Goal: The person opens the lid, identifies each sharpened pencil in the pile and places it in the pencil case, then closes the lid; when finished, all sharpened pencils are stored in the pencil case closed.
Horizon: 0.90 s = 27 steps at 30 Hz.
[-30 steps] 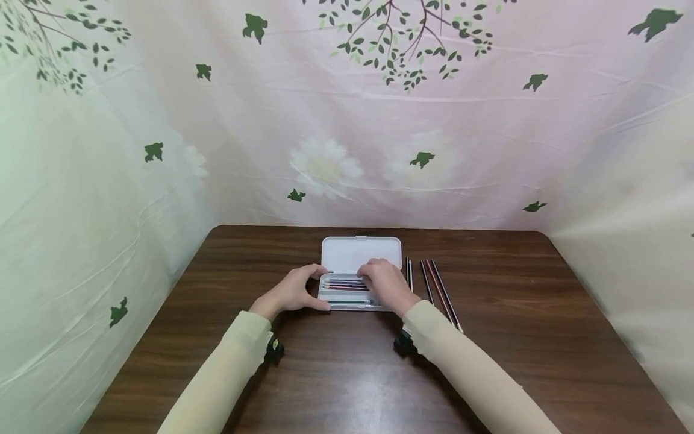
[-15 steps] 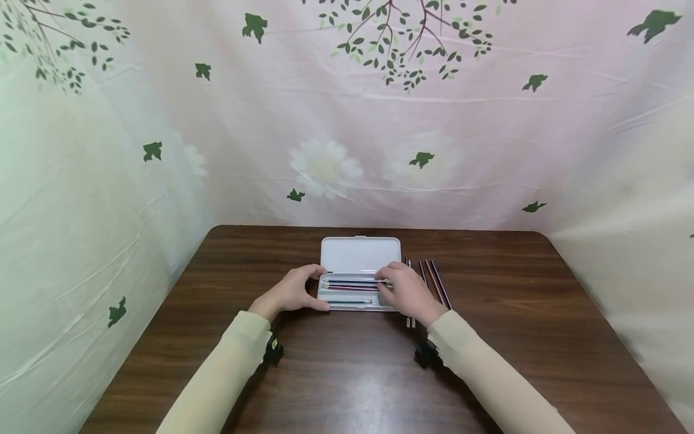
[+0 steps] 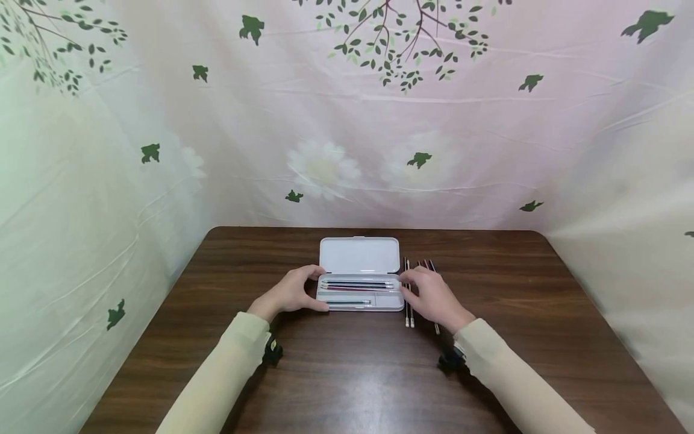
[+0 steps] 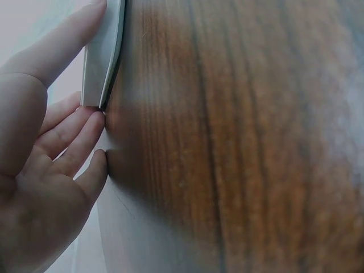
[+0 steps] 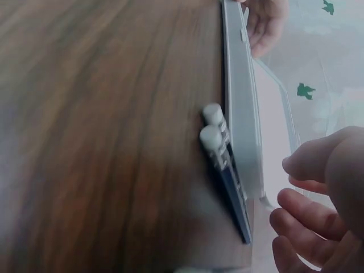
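A white pencil case (image 3: 389,303) lies with its lid (image 3: 359,256) folded back. Several pencils (image 3: 358,283) rest in its rear compartment; a greenish pencil (image 3: 348,302) is in the front one. My left hand (image 3: 291,290) holds the case's left end, thumb at the front corner and fingers at the back. At the right end, my right hand (image 3: 432,298) hovers by the rim, fingers loosely bent with nothing between them. Two dark pencils (image 5: 227,176) with white erasers lie alongside the case in the right wrist view.
More pencils (image 3: 437,329) lie on the wooden table (image 3: 347,386) to the right, partly hidden under my right hand. Printed cloth (image 3: 347,150) hangs behind the table and along both sides.
My right hand has moved right, from over the pencils inside the case to its right end, leaving a pencil in the rear compartment. My left hand stays in place.
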Tool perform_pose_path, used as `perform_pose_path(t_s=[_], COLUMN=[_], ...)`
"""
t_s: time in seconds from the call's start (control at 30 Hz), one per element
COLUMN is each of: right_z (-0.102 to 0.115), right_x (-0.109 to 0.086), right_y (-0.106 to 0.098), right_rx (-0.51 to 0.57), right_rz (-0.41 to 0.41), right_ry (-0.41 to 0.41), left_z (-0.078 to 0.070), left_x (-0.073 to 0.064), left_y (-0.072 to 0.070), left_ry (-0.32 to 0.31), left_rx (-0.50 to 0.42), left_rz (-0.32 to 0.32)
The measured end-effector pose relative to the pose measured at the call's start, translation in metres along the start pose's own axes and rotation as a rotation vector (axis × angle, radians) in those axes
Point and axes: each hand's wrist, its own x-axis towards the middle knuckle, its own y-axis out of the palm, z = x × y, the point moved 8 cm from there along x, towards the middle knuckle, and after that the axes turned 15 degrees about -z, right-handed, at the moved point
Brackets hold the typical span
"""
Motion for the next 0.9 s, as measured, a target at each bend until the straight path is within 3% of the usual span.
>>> perform_pose_path(t_s=[0.4, 0.9], right_z=[-0.014, -0.02], right_x=[-0.012, -0.008], right_y=[-0.002, -0.002], right_rx=[0.004, -0.045], right_rz=[0.078, 0.144], right_ry=[0.068, 0.155], left_z=[-0.003, -0.002], left_x=[0.001, 0.002], left_y=[0.0, 0.0], left_ry=[-0.002, 0.005], left_rx=[-0.006, 0.012], left_rz=[0.012, 0.014])
